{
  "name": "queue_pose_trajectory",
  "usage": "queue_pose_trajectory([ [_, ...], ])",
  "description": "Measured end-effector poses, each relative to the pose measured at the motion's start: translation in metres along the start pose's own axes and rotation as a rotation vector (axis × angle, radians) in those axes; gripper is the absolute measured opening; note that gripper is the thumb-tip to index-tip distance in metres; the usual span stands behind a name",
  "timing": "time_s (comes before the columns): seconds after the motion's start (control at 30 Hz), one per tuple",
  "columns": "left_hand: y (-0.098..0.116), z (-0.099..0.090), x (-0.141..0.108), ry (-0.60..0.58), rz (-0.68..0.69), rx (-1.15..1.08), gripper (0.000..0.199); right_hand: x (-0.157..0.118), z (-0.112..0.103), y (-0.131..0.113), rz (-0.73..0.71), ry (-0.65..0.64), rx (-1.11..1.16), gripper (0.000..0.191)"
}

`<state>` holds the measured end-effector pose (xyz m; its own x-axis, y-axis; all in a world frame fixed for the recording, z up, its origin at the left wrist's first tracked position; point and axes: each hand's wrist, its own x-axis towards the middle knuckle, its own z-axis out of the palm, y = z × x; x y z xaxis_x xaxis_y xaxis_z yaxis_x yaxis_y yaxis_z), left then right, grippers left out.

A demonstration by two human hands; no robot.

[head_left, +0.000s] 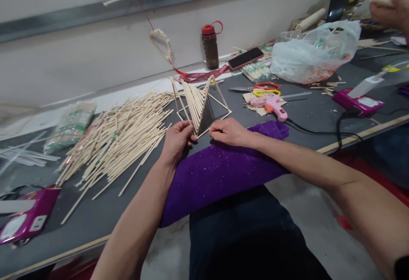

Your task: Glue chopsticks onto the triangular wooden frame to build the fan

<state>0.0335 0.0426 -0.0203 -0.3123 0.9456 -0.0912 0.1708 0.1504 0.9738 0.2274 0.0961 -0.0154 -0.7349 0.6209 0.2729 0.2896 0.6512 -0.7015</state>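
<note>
In front of me on the dark table stands a small structure of wooden sticks [195,101], with a slanted, twisted row of sticks in its middle and triangular ends. My left hand [176,140] pinches its near lower corner between thumb and fingers. Close to the front base stick, my right hand [230,132] is closed with curled fingers; what they hold, if anything, is hidden. Under both wrists lies a purple cloth [220,173] hanging over the table edge. A large pile of loose wooden sticks [128,135] spreads left of my left hand.
A pink glue gun [271,104] and scissors [265,89] lie to the right. Behind are a bottle [210,48], a phone [246,58] and a plastic bag [313,52]. Magenta devices [362,103] sit at both sides. Another person's hand [391,12] holds a stick piece.
</note>
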Motion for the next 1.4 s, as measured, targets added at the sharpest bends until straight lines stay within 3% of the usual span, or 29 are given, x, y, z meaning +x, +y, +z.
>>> queue_pose_trajectory([
  [0.17, -0.003, -0.006, -0.001, 0.063, 0.052, 0.076, 0.025, -0.005, -0.016, -0.002, -0.082, 0.175, 0.154, 0.016],
  [0.3, -0.002, -0.007, -0.002, 0.098, 0.06, 0.13, 0.028, -0.005, -0.04, 0.019, 0.052, 0.431, 0.25, 0.018],
  [0.43, -0.001, -0.006, -0.005, 0.127, 0.082, 0.155, 0.03, -0.003, -0.05, 0.045, 0.136, 0.519, 0.17, 0.015],
  [0.7, -0.004, -0.01, -0.008, 0.175, 0.105, 0.136, 0.032, -0.005, -0.04, 0.05, 0.267, 0.42, -0.053, 0.029],
  [1.07, -0.008, -0.017, -0.009, 0.07, 0.088, 0.094, 0.023, 0.003, -0.032, 0.062, 0.173, 0.22, -0.254, 0.025],
  [1.4, -0.009, -0.019, -0.007, -0.009, 0.031, 0.049, 0.027, 0.004, -0.031, 0.068, 0.177, 0.218, -0.3, 0.023],
])
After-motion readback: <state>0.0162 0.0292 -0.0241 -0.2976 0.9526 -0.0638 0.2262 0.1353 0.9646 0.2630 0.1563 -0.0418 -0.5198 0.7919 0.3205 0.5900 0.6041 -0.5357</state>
